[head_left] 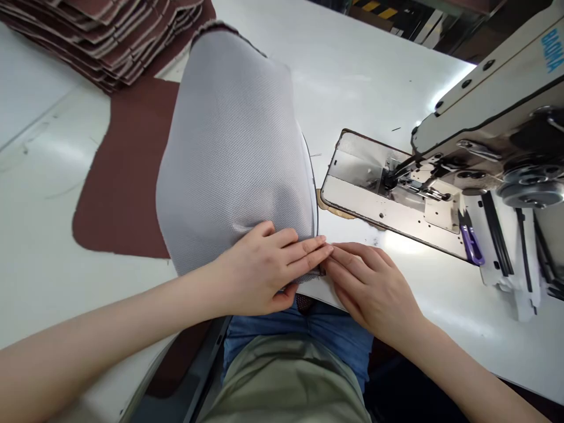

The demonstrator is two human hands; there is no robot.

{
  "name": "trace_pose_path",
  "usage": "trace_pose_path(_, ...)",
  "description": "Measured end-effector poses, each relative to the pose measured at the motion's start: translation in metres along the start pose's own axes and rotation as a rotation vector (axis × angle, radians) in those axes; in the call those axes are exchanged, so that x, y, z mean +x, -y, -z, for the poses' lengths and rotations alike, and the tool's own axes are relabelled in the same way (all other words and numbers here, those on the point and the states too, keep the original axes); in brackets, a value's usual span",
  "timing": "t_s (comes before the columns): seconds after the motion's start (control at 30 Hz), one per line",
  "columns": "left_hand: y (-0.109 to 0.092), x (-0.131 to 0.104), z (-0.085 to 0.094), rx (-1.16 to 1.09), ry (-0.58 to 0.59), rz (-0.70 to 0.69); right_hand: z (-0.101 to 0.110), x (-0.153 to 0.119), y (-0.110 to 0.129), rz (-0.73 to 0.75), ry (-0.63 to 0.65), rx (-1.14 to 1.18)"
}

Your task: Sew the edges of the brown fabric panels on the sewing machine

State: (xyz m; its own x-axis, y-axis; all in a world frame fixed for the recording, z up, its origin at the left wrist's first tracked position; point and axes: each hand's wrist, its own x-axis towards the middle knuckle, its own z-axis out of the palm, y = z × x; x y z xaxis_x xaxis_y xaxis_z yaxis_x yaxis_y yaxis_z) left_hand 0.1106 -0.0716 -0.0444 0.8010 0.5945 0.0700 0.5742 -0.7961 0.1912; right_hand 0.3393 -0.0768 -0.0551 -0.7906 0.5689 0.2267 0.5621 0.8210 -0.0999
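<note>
A grey woven fabric piece (233, 135) with a dark-edged seam along its right side lies on the white table. My left hand (268, 267) rests on its lower right part, with the fingers together and their tips at the seamed edge. At that same corner, my right hand (374, 288) has its fingers closed on the fabric's edge, the fingertips nearly touching those of my left hand. What lies under the fingertips is partly hidden. A flat maroon piece (127, 176) extends from beneath the grey fabric on the left.
A sewing machine (497, 123) stands at the right, its metal plate (352, 188) set into the white table (352, 76). Purple thread snips (471, 241) lie by the plate. Stacked maroon pieces (106, 35) sit at the upper left.
</note>
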Motion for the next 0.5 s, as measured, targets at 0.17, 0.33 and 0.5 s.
trace_pose_path(0.17, 0.002, -0.001, -0.004, 0.014, -0.032, -0.019, 0.000, -0.012, 0.002, 0.016, -0.024, 0.084)
trace_pose_path(0.33, 0.003, -0.001, -0.008, 0.007, -0.078, -0.026, -0.001, -0.019, 0.002, -0.007, -0.035, 0.119)
trace_pose_path(0.5, 0.003, -0.002, -0.012, 0.042, -0.131, -0.043, -0.002, -0.016, 0.003, -0.004, -0.055, 0.124)
